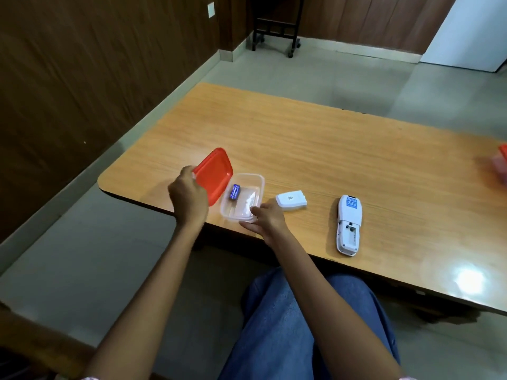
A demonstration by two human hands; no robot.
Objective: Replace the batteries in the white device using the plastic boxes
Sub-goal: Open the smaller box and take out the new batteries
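Note:
A clear plastic box (253,182) stands near the table's front left edge with a blue battery (235,191) lying inside. My left hand (188,194) grips a red lid (215,175), tilted up on edge beside the box's left wall. My right hand (266,219) touches the box's near right corner with its fingers. The white device (348,224) lies face down to the right, its battery compartment open and empty. Its white cover (291,200) rests between the box and the device.
A second red-lidded box (502,160) shows blurred at the table's far right edge. The wooden table (329,149) stretches back and right. A dark wheeled stand (277,26) stands on the floor far behind. My lap sits below the table's front edge.

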